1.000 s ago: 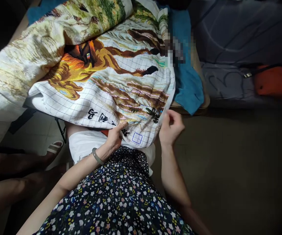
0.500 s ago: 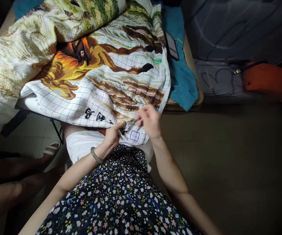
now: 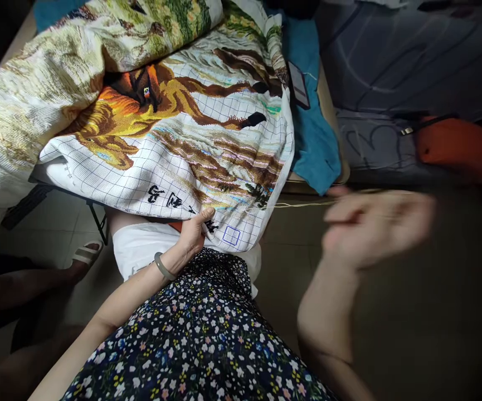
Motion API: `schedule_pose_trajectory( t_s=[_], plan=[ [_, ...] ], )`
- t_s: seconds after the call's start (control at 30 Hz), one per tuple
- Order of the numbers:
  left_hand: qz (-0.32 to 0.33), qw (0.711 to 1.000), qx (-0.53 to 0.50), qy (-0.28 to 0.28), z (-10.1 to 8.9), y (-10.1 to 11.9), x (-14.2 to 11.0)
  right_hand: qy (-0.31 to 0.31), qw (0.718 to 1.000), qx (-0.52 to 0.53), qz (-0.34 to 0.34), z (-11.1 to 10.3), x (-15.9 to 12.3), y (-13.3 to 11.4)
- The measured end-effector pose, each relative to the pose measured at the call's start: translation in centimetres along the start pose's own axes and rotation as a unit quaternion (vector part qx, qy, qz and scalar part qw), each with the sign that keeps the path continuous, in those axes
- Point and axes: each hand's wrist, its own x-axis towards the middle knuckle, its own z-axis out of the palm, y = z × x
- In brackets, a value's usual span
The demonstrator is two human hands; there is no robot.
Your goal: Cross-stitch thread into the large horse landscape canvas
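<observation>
A large cross-stitch canvas (image 3: pixel 152 172) with a brown and golden animal, gridlines and black characters spreads over the table and my lap. My left hand (image 3: pixel 193 231) grips its near edge, thumb on top beside the characters and fingers hidden underneath. Out to the right, past the canvas edge, is my right hand (image 3: pixel 374 225), blurred, its fingers closed. A pale thread (image 3: pixel 295 204) runs taut from the stitched area near the bottom corner to this hand. Whether a needle is in the fingers I cannot make out.
Beneath the canvas lies a teal cloth (image 3: pixel 313 150) with a phone-like flat object (image 3: pixel 298 83) on it. An orange bag (image 3: pixel 456 147) sits at the right by a grey patterned cover (image 3: pixel 374 136). Another person's sandalled foot (image 3: pixel 86 259) is on the floor at left.
My right hand has moved from above the canvas corner far out to the right, drawing the thread out straight. My left hand keeps its grip. The other person's legs have shifted.
</observation>
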Motion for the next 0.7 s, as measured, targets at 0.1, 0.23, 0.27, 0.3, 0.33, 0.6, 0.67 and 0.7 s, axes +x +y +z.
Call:
schedule_pose_trajectory(
  t_s=[0.1,0.23,0.27,0.3,0.33,0.6,0.67,0.7],
  plan=[
    [-0.004,1.0,0.011,0.001,0.0,0.1,-0.1,-0.222,0.974,0.041,0.03,4.9,-4.7,0.6],
    [-0.015,1.0,0.025,-0.005,0.2,0.3,-0.3,-0.373,0.924,-0.079,0.027,7.6,-7.8,1.6],
    [-0.013,1.0,0.024,-0.007,0.3,0.3,-0.4,-0.359,0.928,-0.099,0.018,7.8,-8.0,1.8],
    [-0.008,1.0,0.022,-0.009,0.3,0.3,-0.4,-0.344,0.932,-0.112,0.013,8.0,-8.0,1.9],
    [-0.004,1.0,0.02,-0.01,0.3,0.3,-0.4,-0.334,0.935,-0.119,0.013,8.1,-7.9,1.9],
    [0.006,1.0,0.02,-0.004,0.3,0.2,-0.3,-0.337,0.932,-0.133,0.002,8.2,-7.5,1.9],
    [0.007,1.0,0.017,-0.002,0.2,0.2,-0.2,-0.335,0.932,-0.136,-0.001,8.2,-7.4,1.9],
    [0.008,1.0,0.015,0.0,0.2,0.1,-0.2,-0.331,0.933,-0.139,-0.002,8.3,-7.4,1.9]
  ],
)
